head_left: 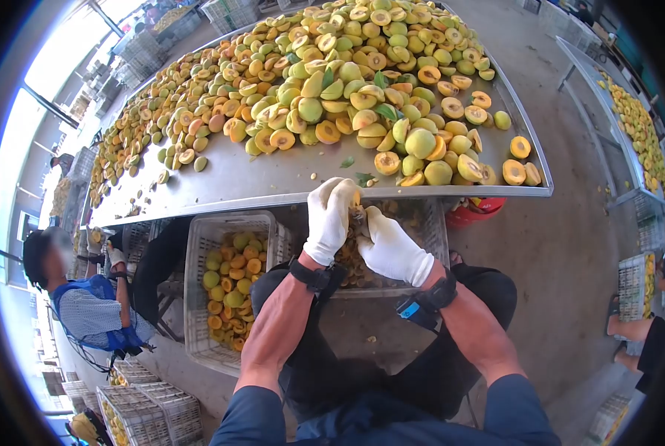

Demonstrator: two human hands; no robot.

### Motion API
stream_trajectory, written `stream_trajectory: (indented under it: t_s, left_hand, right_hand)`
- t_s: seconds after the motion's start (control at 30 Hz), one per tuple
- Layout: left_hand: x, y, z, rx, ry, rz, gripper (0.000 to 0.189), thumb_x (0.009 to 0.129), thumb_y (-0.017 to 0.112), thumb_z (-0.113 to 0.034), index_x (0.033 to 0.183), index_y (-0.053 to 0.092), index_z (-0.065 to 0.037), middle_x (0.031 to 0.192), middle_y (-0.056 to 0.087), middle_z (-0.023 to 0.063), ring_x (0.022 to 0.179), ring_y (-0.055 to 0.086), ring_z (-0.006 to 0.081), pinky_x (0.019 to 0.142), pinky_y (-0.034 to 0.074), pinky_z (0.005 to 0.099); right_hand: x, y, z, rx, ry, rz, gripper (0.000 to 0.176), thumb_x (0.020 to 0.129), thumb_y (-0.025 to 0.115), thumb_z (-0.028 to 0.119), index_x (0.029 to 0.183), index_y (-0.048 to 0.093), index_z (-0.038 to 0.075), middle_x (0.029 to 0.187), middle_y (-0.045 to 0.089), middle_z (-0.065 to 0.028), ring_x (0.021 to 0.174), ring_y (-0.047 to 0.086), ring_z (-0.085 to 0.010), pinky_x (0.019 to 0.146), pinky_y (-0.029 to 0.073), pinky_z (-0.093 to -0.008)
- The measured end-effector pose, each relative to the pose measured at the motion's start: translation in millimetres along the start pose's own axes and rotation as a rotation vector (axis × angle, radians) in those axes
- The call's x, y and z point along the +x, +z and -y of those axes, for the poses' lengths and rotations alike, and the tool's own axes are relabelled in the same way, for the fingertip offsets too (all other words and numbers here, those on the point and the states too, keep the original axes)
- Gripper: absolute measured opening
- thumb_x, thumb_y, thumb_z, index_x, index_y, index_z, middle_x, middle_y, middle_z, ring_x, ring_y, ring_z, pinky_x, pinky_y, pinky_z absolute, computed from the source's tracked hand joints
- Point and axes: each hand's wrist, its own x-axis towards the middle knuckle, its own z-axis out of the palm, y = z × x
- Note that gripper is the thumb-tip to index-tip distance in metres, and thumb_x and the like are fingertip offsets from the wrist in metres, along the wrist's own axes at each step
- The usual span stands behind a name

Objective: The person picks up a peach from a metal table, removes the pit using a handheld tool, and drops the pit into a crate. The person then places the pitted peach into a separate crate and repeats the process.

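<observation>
In my white-gloved left hand [328, 220] is a halved apricot [357, 198], its orange flesh showing between the fingers. My right hand [393, 248], also gloved in white, is closed close beside it. Something small and dark [357, 217] sits between the two hands; I cannot make out whether it is a pit or a tool. Both hands are just in front of the metal table's near edge [273, 201]. Below them stands a crate [438, 230] with brownish bits in it, partly hidden by my hands.
A large heap of halved apricots [310, 111] covers much of the table. At my left stands a plastic crate [192, 297] of apricot halves. A red bucket [477, 211] is under the table's right side. A person [94, 308] sits at the left; another table [607, 126] stands right.
</observation>
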Motion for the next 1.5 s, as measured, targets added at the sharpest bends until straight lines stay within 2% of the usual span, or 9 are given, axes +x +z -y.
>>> stream_trajectory:
  t_s: [0.17, 0.27, 0.67, 0.83, 0.97, 1.13, 1.27, 1.33, 1.5]
  left_hand:
    - [4.5, 2.0, -3.8, -0.088, 0.073, 0.008, 0.035, 0.096, 0.047, -0.023, 0.086, 0.068, 0.004, 0.079, 0.065, 0.0055, 0.074, 0.057, 0.0136, 0.067, 0.045, 0.0264]
    - [15.4, -8.5, 2.3, -0.277, -0.28, 0.194, 0.045, 0.099, 0.044, -0.033, 0.088, 0.067, 0.004, 0.088, 0.067, 0.0101, 0.072, 0.059, 0.0161, 0.068, 0.049, 0.0276]
    - [12.3, 2.2, -10.5, -0.736, -0.526, 0.117, 0.047, 0.098, 0.04, -0.036, 0.093, 0.065, 0.003, 0.086, 0.066, 0.0122, 0.076, 0.062, 0.0216, 0.074, 0.053, 0.0316]
    - [9.3, -4.1, 7.7, -0.124, -0.075, 0.081, 0.044, 0.101, 0.038, -0.027, 0.088, 0.067, 0.003, 0.084, 0.065, 0.0094, 0.071, 0.06, 0.0164, 0.07, 0.051, 0.0277]
    - [6.1, -9.2, 2.1, -0.309, -0.145, 0.077, 0.045, 0.101, 0.036, -0.025, 0.084, 0.067, 0.003, 0.083, 0.065, 0.008, 0.071, 0.058, 0.0141, 0.068, 0.048, 0.0253]
    - [9.4, -14.5, 0.9, 0.125, 0.211, 0.098, 0.034, 0.096, 0.044, -0.023, 0.086, 0.061, 0.005, 0.077, 0.062, 0.0127, 0.07, 0.053, 0.0177, 0.07, 0.045, 0.0289]
    - [9.5, -13.8, 1.6, 0.276, 0.065, 0.027, 0.035, 0.095, 0.046, -0.025, 0.087, 0.062, 0.004, 0.076, 0.062, 0.0194, 0.069, 0.06, 0.0292, 0.07, 0.048, 0.0373]
    - [9.1, -10.5, -12.5, 0.749, -0.006, 0.071, 0.036, 0.093, 0.047, -0.028, 0.083, 0.065, 0.001, 0.078, 0.064, 0.0239, 0.076, 0.064, 0.0397, 0.072, 0.049, 0.0461]
    - [7.6, -6.6, -8.5, 0.701, -0.132, 0.087, 0.039, 0.091, 0.048, -0.033, 0.077, 0.067, -0.001, 0.077, 0.065, 0.0231, 0.08, 0.064, 0.0428, 0.075, 0.049, 0.05]
  right_hand:
    - [1.1, -2.0, -1.9, -0.088, -0.057, -0.026, 0.024, 0.086, 0.059, 0.004, 0.104, 0.046, -0.003, 0.082, 0.062, -0.0276, 0.086, 0.06, -0.0494, 0.07, 0.05, -0.0484]
    - [-0.3, -4.8, -4.7, -0.235, -0.085, -0.057, 0.023, 0.085, 0.06, 0.003, 0.103, 0.046, -0.003, 0.081, 0.062, -0.0265, 0.083, 0.06, -0.0492, 0.069, 0.05, -0.0491]
    - [1.5, 2.1, -1.1, -0.288, -0.165, -0.259, 0.025, 0.083, 0.063, 0.003, 0.103, 0.05, -0.003, 0.086, 0.062, -0.0268, 0.081, 0.061, -0.0478, 0.068, 0.051, -0.0501]
    - [2.6, 2.1, 0.7, -0.275, -0.09, -0.149, 0.024, 0.086, 0.06, 0.005, 0.105, 0.049, -0.005, 0.086, 0.063, -0.0281, 0.084, 0.06, -0.0487, 0.069, 0.05, -0.0496]
    - [1.3, 4.6, 0.0, -0.214, -0.048, -0.083, 0.023, 0.088, 0.058, 0.006, 0.105, 0.047, -0.005, 0.086, 0.063, -0.0291, 0.087, 0.059, -0.0499, 0.07, 0.049, -0.0502]
    - [0.3, 0.7, 2.4, -0.166, 0.018, -0.004, 0.024, 0.088, 0.058, 0.007, 0.105, 0.045, -0.005, 0.086, 0.062, -0.03, 0.088, 0.059, -0.0501, 0.071, 0.048, -0.0507]
    - [0.4, 1.8, -6.1, -0.277, 0.013, 0.034, 0.024, 0.088, 0.055, 0.008, 0.104, 0.046, -0.006, 0.087, 0.063, -0.0309, 0.089, 0.061, -0.049, 0.073, 0.05, -0.0509]
    - [1.2, 1.8, -6.9, -0.371, 0.032, 0.058, 0.025, 0.087, 0.053, 0.008, 0.105, 0.047, -0.008, 0.088, 0.064, -0.0319, 0.089, 0.062, -0.0483, 0.075, 0.052, -0.0512]
    - [1.0, 3.3, 0.4, -0.368, 0.149, 0.136, 0.024, 0.087, 0.053, 0.008, 0.105, 0.047, -0.008, 0.09, 0.064, -0.0322, 0.093, 0.063, -0.0478, 0.077, 0.052, -0.0507]
